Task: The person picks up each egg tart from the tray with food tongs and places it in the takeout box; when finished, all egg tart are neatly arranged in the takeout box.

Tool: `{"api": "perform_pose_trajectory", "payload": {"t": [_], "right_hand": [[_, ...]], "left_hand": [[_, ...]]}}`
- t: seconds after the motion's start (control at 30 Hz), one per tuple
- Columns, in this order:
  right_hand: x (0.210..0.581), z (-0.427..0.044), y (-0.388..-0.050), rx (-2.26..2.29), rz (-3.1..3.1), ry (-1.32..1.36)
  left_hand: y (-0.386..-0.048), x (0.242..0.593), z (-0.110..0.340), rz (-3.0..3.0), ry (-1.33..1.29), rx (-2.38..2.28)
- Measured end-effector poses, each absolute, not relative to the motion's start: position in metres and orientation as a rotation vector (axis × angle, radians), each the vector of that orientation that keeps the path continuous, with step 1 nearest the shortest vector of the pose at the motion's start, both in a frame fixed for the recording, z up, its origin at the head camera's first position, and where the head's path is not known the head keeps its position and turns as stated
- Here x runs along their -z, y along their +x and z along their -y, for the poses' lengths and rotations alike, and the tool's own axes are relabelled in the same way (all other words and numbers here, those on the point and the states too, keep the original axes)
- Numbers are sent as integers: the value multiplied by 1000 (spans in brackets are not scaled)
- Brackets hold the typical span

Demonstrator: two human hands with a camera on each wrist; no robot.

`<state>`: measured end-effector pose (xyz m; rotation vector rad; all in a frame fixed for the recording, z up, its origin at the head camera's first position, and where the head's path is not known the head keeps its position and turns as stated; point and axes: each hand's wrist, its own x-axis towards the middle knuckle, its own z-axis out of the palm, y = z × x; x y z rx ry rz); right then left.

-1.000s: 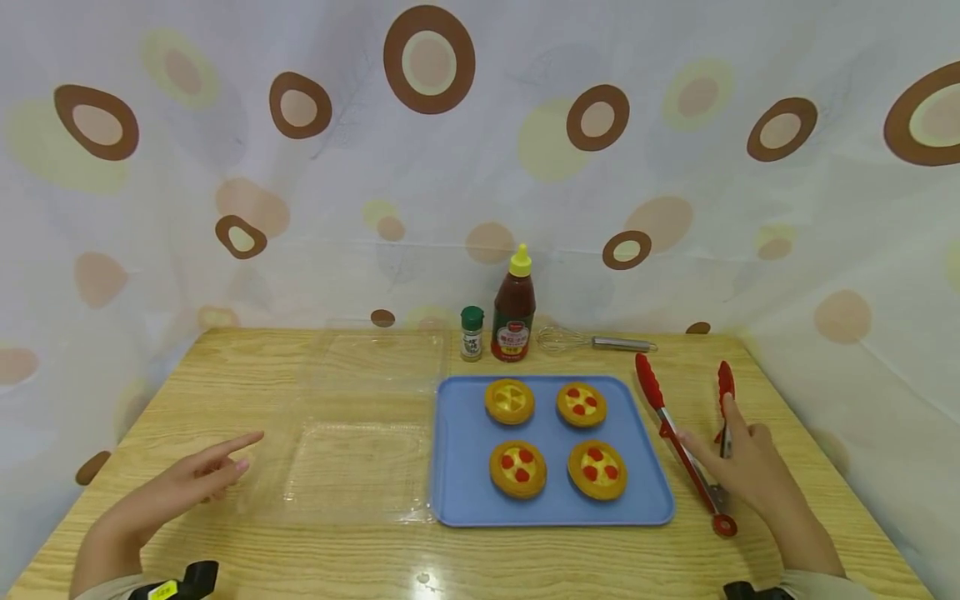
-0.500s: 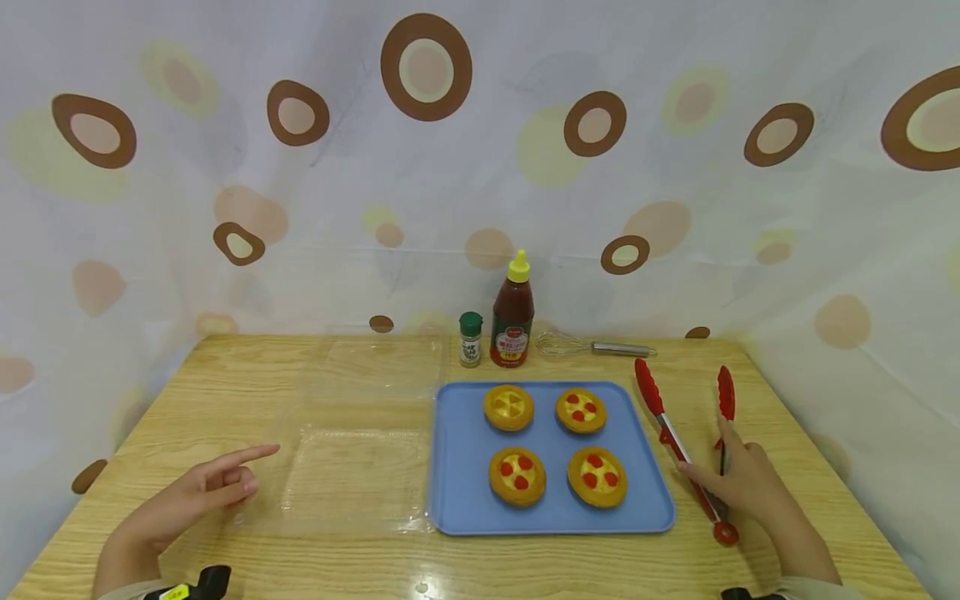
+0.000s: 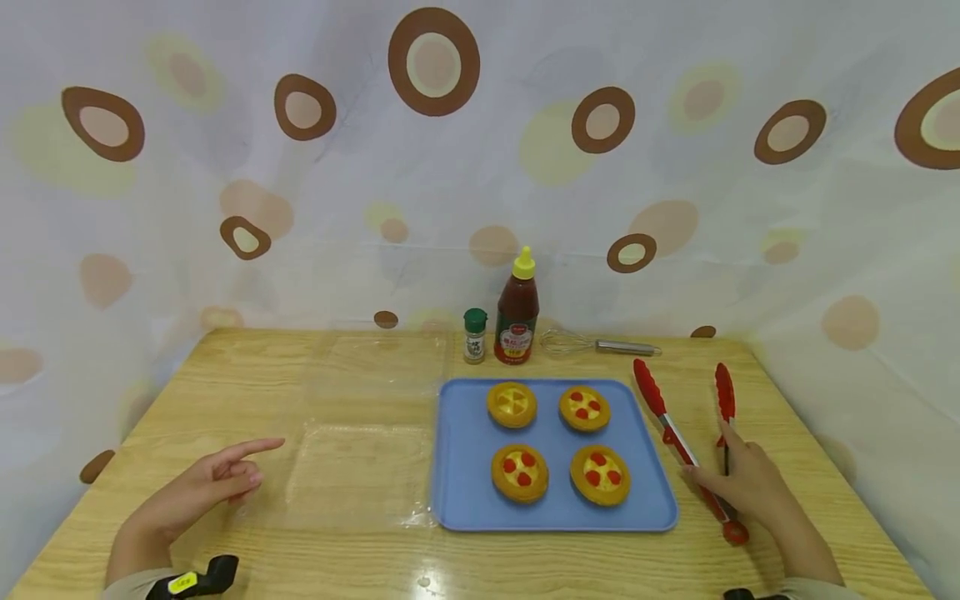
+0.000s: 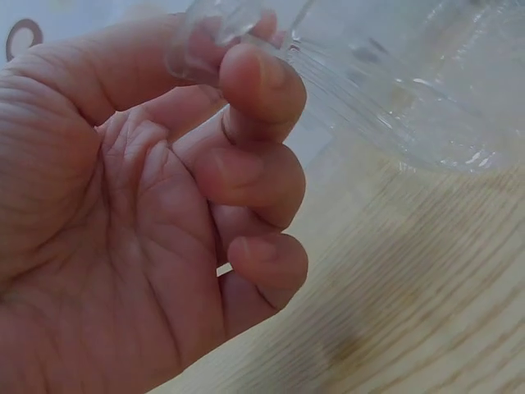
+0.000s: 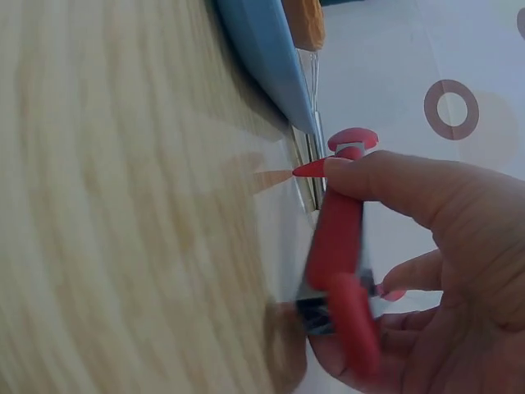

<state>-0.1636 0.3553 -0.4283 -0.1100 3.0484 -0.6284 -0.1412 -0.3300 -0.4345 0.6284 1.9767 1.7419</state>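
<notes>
My right hand (image 3: 750, 475) holds red-and-silver kitchen tongs (image 3: 678, 443), thumb on one arm and fingers at the other. Their arms stand spread, and the red ring end (image 5: 354, 328) points toward the right wrist camera. By the left edge of a clear plastic hinged container (image 3: 358, 475) is my left hand (image 3: 198, 492). Its thumb and index finger meet the clear rim (image 4: 220, 41), seemingly pinching it; the other fingers curl loosely. Between the hands lies a blue tray (image 3: 555, 512) bearing several tarts: a front-right tart (image 3: 600, 475), a front-left tart (image 3: 520, 473) and others behind.
Behind the tray stand a green-capped seasoning shaker (image 3: 474, 337) and a red sauce bottle (image 3: 517, 321) with a yellow nozzle. A wire whisk (image 3: 600, 343) lies beside them. The container's raised lid (image 3: 378, 358) leans back toward the patterned curtain (image 3: 352, 192).
My left hand has shifted right toward the container, its thumb drawn in under the index finger. On the tongs, my right hand has slid slightly down. The tray and tarts are unchanged.
</notes>
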Motion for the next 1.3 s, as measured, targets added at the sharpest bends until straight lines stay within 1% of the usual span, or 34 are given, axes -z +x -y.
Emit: {"api": "perform_pose_trajectory", "payload": {"t": [0.2,0.4,0.7,1.13,1.3], "right_hand": [[429,-357,-161,680,-3054,-90],[432,-356,-160,721,-3055,-71],[433,-363,-161,750,-3104,-69],[416,-356,-154,804,-3199,-109],[410,-351,-151,832,-3227,-146]], "left_hand": [[-143,442,330,-1956,625,-1791],[-141,451,332,-1811,703,-1919],[-145,464,325,-1675,729,-2100],[-145,465,326,-1626,695,-2132],[-145,464,327,-1618,729,-2123]]}}
